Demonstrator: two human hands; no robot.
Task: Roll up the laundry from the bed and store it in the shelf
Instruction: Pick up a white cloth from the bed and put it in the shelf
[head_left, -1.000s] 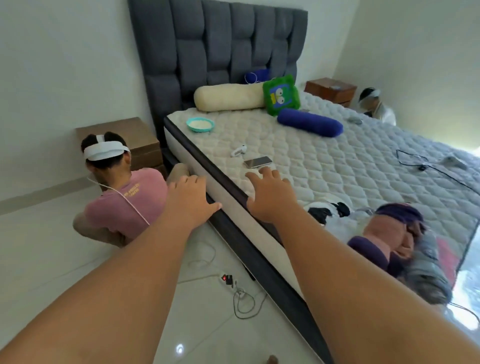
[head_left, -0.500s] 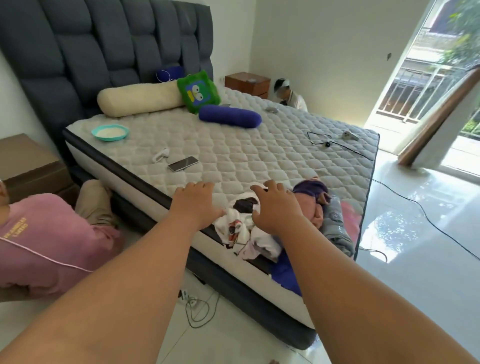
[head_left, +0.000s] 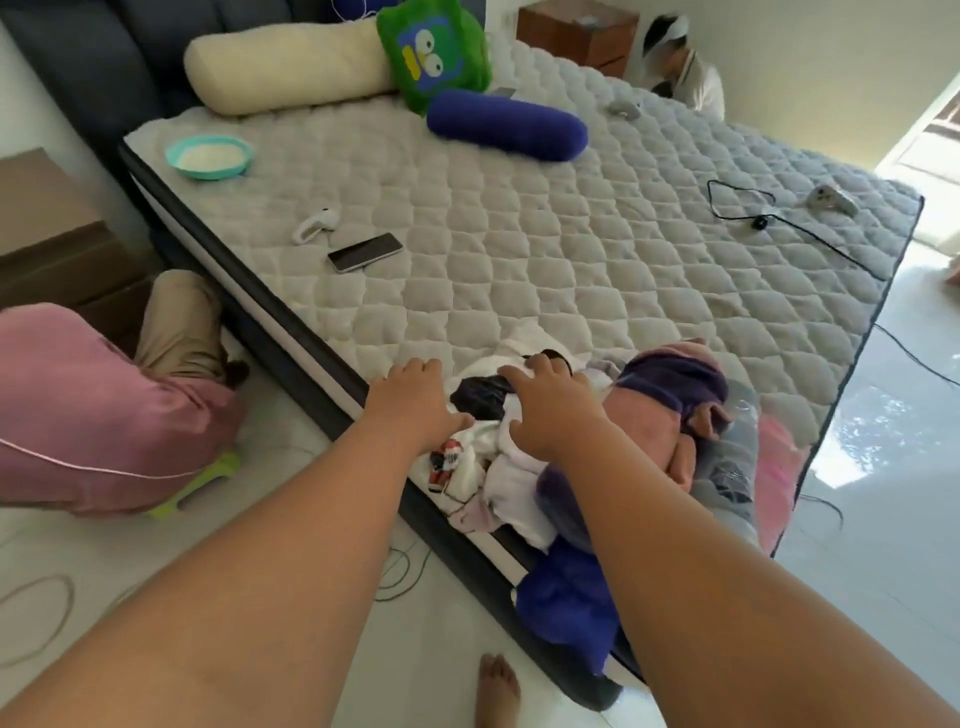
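Observation:
A heap of laundry (head_left: 660, 415) lies at the near corner of the quilted bed (head_left: 545, 249): white, black, pink, purple and grey pieces, with a blue garment (head_left: 566, 608) hanging over the mattress edge. My left hand (head_left: 415, 405) rests with spread fingers on the left side of a white and black garment (head_left: 478, 410). My right hand (head_left: 550, 410) lies on top of the same garment, fingers apart. Whether either hand grips cloth is hidden under the palms. No shelf is in view.
A phone (head_left: 365, 252), a white earbud case (head_left: 314, 224), a teal bowl (head_left: 209, 157), pillows (head_left: 506, 124) and a black cable (head_left: 779, 228) lie on the bed. A person in pink (head_left: 93, 410) sits on the floor at the left; another person (head_left: 685, 67) is beyond the bed. Cables (head_left: 405, 571) run across the floor.
My view has swung right and down toward the laundry heap. Both hands moved from the mattress edge onto the white and black garment.

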